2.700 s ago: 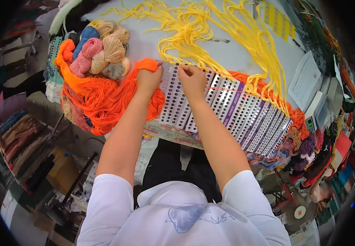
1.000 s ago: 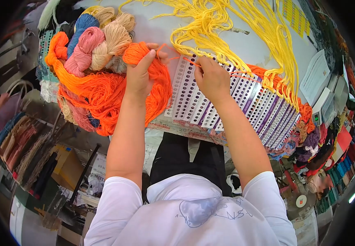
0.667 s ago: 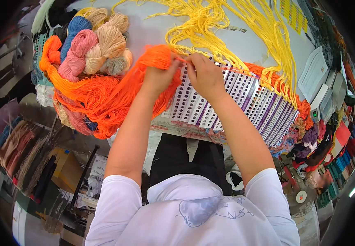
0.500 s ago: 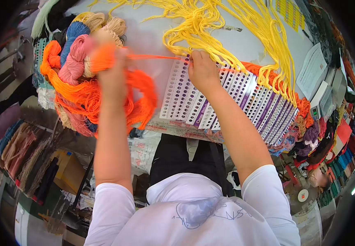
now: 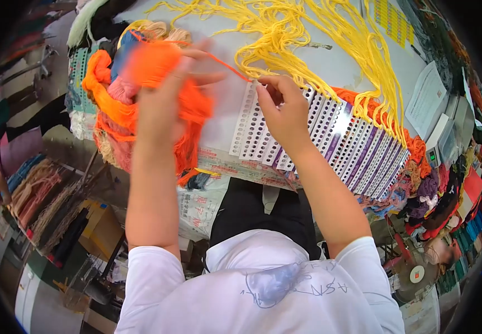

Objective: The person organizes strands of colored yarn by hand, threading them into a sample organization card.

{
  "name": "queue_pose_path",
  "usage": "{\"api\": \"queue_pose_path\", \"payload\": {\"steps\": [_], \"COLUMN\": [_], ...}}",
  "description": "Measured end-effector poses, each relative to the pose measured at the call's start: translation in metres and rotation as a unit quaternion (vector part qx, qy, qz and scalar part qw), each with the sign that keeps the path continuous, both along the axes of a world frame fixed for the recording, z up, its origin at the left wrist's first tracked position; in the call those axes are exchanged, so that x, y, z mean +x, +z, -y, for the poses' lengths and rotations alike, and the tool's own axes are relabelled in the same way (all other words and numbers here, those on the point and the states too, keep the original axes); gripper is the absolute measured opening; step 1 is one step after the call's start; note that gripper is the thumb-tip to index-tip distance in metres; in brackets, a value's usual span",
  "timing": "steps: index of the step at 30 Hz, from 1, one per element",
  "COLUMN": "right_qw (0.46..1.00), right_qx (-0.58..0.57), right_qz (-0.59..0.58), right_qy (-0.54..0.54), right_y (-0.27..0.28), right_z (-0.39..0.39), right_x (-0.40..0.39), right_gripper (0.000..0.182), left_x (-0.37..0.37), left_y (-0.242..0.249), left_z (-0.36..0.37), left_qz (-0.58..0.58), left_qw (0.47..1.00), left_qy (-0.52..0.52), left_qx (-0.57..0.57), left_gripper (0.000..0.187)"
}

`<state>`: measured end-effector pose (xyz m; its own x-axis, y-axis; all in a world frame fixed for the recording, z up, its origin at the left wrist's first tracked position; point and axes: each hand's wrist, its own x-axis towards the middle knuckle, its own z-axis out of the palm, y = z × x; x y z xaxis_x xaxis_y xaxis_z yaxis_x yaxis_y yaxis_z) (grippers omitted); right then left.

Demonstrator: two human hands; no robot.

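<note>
Orange skein (image 5: 154,65) at eleven o'clock, blurred at left hand (image 5: 165,97): fingers spread, grip cannot be told; loose loops could snag on pink skein (image 5: 123,91). Orange strand (image 5: 230,68) slants towards right hand (image 5: 286,108) at one o'clock, thumb and forefinger pinching it; hard tug could slip pinch or nudge perforated cards (image 5: 330,127) at two o'clock. Orange skein looks bright, loosely bunched; strand thin, nearly straight.

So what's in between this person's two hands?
In the head view, a thin orange strand slants from near the left hand toward the right hand. There's also pale tabletop and the end of the hole-punched cards.
</note>
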<state>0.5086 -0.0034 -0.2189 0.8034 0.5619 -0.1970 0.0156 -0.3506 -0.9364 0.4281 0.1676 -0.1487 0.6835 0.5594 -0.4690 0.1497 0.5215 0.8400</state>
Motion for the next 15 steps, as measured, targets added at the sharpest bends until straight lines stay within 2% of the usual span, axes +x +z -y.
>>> {"api": "queue_pose_path", "payload": {"steps": [2,4,5,9,11,15], "right_qw": [0.995,0.991,0.990,0.983,0.973,0.977], "right_qx": [0.065,0.119,0.100,0.120,0.132,0.113], "right_qz": [0.046,-0.042,-0.084,-0.125,-0.182,-0.165], "right_qy": [0.061,0.040,0.051,0.060,0.053,0.068], "right_y": [0.043,0.061,0.066,0.063,0.063,0.070], "right_z": [-0.007,-0.013,-0.009,0.003,0.006,0.002], "right_x": [-0.003,-0.012,-0.009,-0.006,-0.007,-0.006], "right_gripper": [0.021,0.019,0.015,0.013,0.014,0.014], "left_x": [-0.003,-0.001,-0.002,-0.006,-0.008,-0.007], "left_y": [-0.016,-0.006,-0.006,-0.005,-0.004,-0.001], "left_z": [0.024,0.040,0.042,0.039,0.036,0.039], "left_qz": [0.088,0.092,0.112,0.127,0.138,0.126], "left_qw": [0.986,0.966,0.957,0.954,0.941,0.947], "left_qy": [-0.091,-0.078,-0.084,-0.129,-0.133,-0.157], "left_qx": [-0.112,-0.231,-0.255,-0.240,-0.278,-0.251], "left_gripper": [0.027,0.029,0.033,0.041,0.042,0.043]}}
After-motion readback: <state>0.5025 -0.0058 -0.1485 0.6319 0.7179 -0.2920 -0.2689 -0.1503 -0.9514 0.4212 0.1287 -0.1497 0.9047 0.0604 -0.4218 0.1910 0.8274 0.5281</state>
